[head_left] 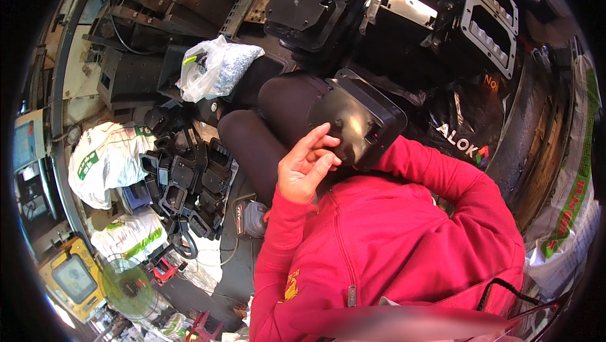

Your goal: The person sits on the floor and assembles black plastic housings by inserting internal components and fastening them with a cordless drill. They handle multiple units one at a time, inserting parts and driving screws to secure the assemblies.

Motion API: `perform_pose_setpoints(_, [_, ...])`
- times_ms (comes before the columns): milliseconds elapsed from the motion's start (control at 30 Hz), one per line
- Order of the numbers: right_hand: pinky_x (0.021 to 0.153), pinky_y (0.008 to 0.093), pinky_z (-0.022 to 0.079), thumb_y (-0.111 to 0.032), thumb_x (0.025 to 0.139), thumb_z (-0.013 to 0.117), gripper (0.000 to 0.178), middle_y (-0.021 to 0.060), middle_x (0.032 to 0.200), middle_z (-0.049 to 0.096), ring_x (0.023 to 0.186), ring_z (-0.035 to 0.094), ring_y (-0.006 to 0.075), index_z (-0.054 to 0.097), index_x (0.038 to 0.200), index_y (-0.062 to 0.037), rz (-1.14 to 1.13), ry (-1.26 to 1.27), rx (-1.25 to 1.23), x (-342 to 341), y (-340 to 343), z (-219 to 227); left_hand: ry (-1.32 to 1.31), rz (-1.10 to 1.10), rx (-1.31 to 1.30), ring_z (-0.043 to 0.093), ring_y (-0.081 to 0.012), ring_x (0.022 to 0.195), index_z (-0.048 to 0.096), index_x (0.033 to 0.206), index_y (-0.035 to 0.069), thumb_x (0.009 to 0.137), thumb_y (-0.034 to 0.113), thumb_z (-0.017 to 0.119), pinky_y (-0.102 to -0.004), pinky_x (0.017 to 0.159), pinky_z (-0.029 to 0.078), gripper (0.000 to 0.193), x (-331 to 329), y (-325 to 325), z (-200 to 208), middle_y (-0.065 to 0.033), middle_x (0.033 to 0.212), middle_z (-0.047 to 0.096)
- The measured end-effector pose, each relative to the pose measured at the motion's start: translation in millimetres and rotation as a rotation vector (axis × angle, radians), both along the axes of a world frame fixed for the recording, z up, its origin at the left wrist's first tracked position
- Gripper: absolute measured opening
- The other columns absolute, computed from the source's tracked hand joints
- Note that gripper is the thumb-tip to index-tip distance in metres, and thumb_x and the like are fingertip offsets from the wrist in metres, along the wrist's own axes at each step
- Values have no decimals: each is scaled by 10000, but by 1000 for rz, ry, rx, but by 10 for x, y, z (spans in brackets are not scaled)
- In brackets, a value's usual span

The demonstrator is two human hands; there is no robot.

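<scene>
A black box-shaped housing (385,115) with a flat, shiny cover plate (346,129) is held tilted over my lap. My left hand (308,166) is at the plate's near left edge, its index finger stretched out, the other fingers loosely bent and apart from the thumb. Nothing shows between those fingers; whether their tips touch the plate is hard to tell. My right sleeve (410,162) reaches behind the housing, which hides my right hand. Just left of my left forearm sits a grey and red power tool (252,219).
Similar black housings (297,14) are stacked ahead, with silver-framed ones (489,33) at the far right. A clear bag of small metal parts (221,67) sits beyond my knees. Many black parts (189,178) are heaped on the left, near white sacks (110,162) and a fan (129,285).
</scene>
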State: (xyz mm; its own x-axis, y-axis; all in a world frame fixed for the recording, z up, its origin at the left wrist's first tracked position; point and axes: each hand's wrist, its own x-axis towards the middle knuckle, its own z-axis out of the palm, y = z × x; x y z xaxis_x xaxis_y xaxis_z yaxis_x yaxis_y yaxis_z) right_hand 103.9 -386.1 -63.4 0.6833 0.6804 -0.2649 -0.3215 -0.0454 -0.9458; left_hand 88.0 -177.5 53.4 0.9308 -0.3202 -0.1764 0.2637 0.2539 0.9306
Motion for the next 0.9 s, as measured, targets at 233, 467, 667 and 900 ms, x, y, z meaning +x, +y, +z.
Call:
perform_pose_setpoints(233, [607, 283, 474, -324, 960, 519, 259, 25, 855, 602, 711, 580, 148, 602, 1060, -99, -87, 674, 163, -167, 344, -116, -178, 90, 88, 576, -101, 915, 507, 1347, -29, 867, -72, 625, -233, 796, 498, 496, 105, 18, -68, -121, 1239, 562])
perform_pose_setpoints(467, [440, 280, 398, -252, 919, 605, 142, -2, 645, 533, 532, 528, 133, 590, 935, -111, -334, 811, 443, -247, 527, 149, -389, 52, 420, 550, -128, 1039, 550, 1323, 4, 821, -50, 677, -240, 818, 453, 521, 165, 0, 30, -84, 1212, 599])
perform_pose_setpoints(667, [773, 327, 523, -203, 946, 600, 241, 95, 950, 661, 845, 652, 209, 624, 1105, -24, -495, 456, 648, -79, 410, 544, -349, 31, 388, 574, -167, 1076, 511, 1351, -16, 851, 167, 723, -274, 892, 455, 573, 126, 77, 28, -110, 1233, 598])
perform_pose_setpoints(900, [665, 237, 507, -172, 875, 727, 168, 0, 820, 675, 735, 615, 65, 673, 936, -25, -715, 294, 215, 164, 32, 658, 14, 100, -5, 548, -255, 1192, 321, 1434, -99, 961, 511, 503, -354, 1020, 416, 793, 65, 341, -114, -197, 1337, 523])
